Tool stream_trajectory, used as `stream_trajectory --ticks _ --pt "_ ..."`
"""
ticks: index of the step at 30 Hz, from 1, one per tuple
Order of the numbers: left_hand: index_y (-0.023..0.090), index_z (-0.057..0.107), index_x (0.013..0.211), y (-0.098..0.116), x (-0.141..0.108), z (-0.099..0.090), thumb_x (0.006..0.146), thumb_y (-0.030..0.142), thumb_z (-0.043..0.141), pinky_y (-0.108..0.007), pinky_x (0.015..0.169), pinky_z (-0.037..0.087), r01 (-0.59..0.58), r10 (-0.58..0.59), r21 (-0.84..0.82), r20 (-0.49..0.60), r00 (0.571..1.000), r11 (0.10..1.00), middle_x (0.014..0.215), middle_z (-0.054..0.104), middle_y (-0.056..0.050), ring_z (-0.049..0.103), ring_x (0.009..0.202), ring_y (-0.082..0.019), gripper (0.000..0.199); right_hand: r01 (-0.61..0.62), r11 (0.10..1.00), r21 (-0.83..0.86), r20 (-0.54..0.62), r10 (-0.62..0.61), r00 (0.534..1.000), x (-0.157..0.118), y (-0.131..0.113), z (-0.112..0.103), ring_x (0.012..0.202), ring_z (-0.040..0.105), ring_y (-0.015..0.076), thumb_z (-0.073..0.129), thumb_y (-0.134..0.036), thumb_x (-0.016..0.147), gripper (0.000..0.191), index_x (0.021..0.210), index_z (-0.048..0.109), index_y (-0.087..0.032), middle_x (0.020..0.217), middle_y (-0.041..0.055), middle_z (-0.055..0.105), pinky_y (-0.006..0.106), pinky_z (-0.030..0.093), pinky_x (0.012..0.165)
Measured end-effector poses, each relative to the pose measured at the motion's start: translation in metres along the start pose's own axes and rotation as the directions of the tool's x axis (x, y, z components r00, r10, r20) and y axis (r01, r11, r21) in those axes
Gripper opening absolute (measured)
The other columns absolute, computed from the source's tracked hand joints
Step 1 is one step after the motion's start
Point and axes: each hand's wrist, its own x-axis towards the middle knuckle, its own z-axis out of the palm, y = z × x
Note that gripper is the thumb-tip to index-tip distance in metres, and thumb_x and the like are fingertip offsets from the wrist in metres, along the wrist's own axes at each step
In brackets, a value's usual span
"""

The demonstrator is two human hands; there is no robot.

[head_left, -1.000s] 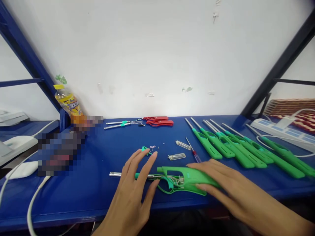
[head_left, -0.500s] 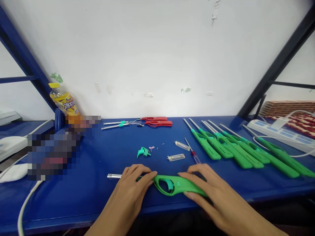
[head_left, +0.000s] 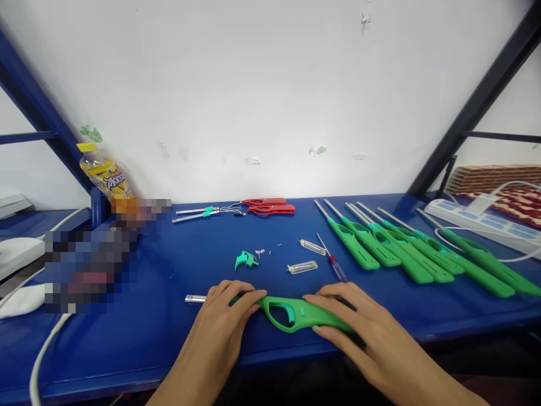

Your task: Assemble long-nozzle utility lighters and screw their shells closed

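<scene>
A green long-nosed lighter (head_left: 296, 324) lies crosswise near the table's front edge, its metal tube pointing left. My left hand (head_left: 226, 316) is closed around the neck, where tube and green body meet, hiding that part. My right hand (head_left: 359, 324) pinches the handle between thumb and fingers, covering its right end. A teal trigger shows inside the finger loop, with a small teal button on the handle beside it. Just beyond my hands lie a loose teal trigger (head_left: 245, 260), two clear fuel tanks (head_left: 301, 268) and a screwdriver (head_left: 337, 269).
Several green lighters (head_left: 353, 245) lie in a row at the right, near a white power strip (head_left: 460, 214). Red lighter shells (head_left: 270, 209) and metal tubes with wires (head_left: 196, 216) lie by the wall. A yellow-capped bottle (head_left: 105, 175) stands at left, beside a white cable (head_left: 46, 344).
The trigger and button in the held lighter look shifted within the body, and the dark gap behind the trigger has narrowed. Both hands keep their hold; the view has moved slightly.
</scene>
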Motion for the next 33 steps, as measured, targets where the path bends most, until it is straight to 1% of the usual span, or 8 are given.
stream_trajectory --ticks 14,18,21,24,26,28,30,33 --pt "0.026 0.076 0.119 -0.010 0.000 0.003 0.105 0.009 0.050 -0.034 0.075 0.055 -0.098 0.099 0.022 -0.057 0.993 0.995 0.104 0.074 -0.006 0.066 0.092 -0.021 0.034 0.012 0.999 0.048 -0.058 -0.009 0.998 -0.002 -0.003 0.009 0.108 0.066 0.0218 0.049 -0.032 0.111 0.038 0.147 0.056 -0.041 0.125 0.0028 0.067 0.046 0.058 0.099" --pt "0.029 0.074 0.125 -0.011 -0.001 0.001 0.104 0.006 0.049 -0.037 0.079 0.054 -0.127 0.125 0.081 0.028 0.992 0.989 0.107 0.074 -0.006 0.066 0.096 -0.022 0.040 0.016 0.999 0.047 -0.116 -0.010 0.993 -0.005 -0.005 0.014 0.105 0.064 0.0226 0.049 -0.029 0.110 0.042 0.151 0.054 -0.040 0.124 0.0047 0.067 0.043 0.060 0.091" --pt "0.035 0.066 0.139 -0.011 -0.006 -0.004 0.105 0.011 0.051 -0.042 0.086 0.053 -0.086 0.075 0.141 0.079 0.994 0.986 0.121 0.071 -0.007 0.066 0.108 -0.026 0.044 0.018 0.999 0.044 -0.134 -0.012 0.991 -0.005 -0.005 0.014 0.106 0.065 0.0225 0.051 -0.029 0.109 0.044 0.151 0.055 -0.040 0.125 0.0049 0.068 0.043 0.060 0.092" --pt "0.035 0.054 0.151 -0.016 -0.014 -0.012 0.105 0.025 0.056 -0.048 0.089 0.053 0.030 -0.041 0.217 0.045 0.998 0.976 0.131 0.067 -0.009 0.065 0.113 -0.031 0.047 0.025 0.999 0.035 -0.146 -0.020 0.989 -0.004 -0.003 0.013 0.104 0.066 0.0226 0.053 -0.031 0.108 0.044 0.151 0.056 -0.041 0.124 0.0046 0.069 0.041 0.061 0.090" --pt "0.031 0.060 0.145 -0.022 -0.018 -0.017 0.105 0.034 0.056 -0.048 0.087 0.055 0.091 -0.094 0.229 0.002 0.996 0.969 0.127 0.068 -0.009 0.067 0.108 -0.032 0.040 0.034 0.999 0.036 -0.153 -0.028 0.988 -0.004 -0.001 0.013 0.102 0.067 0.0230 0.055 -0.033 0.108 0.042 0.148 0.059 -0.041 0.122 0.0046 0.070 0.040 0.062 0.087" --pt "0.028 0.072 0.124 -0.025 -0.017 -0.018 0.107 0.039 0.052 -0.044 0.082 0.056 0.113 -0.110 0.198 -0.027 0.994 0.974 0.116 0.071 -0.007 0.070 0.097 -0.028 0.028 0.031 0.998 0.046 -0.156 -0.023 0.988 -0.003 0.001 0.013 0.104 0.068 0.0233 0.056 -0.035 0.107 0.040 0.146 0.061 -0.042 0.122 0.0043 0.070 0.040 0.062 0.088" --pt "0.026 0.075 0.107 -0.024 -0.013 -0.015 0.109 0.037 0.047 -0.037 0.078 0.058 0.077 -0.075 0.130 -0.016 0.997 0.988 0.106 0.072 -0.005 0.070 0.089 -0.023 0.030 0.017 0.998 0.057 -0.138 -0.009 0.990 -0.003 0.002 0.012 0.107 0.068 0.0231 0.056 -0.037 0.107 0.038 0.144 0.062 -0.043 0.122 0.0040 0.068 0.041 0.061 0.092" --pt "0.024 0.071 0.108 -0.012 -0.004 -0.005 0.111 0.027 0.041 -0.034 0.079 0.057 -0.029 0.027 0.061 0.037 0.999 0.998 0.104 0.071 -0.005 0.069 0.090 -0.021 0.031 -0.024 0.997 0.073 -0.090 0.031 0.996 -0.003 0.003 0.009 0.108 0.067 0.0226 0.056 -0.039 0.107 0.035 0.142 0.062 -0.045 0.118 0.0036 0.066 0.042 0.059 0.095"
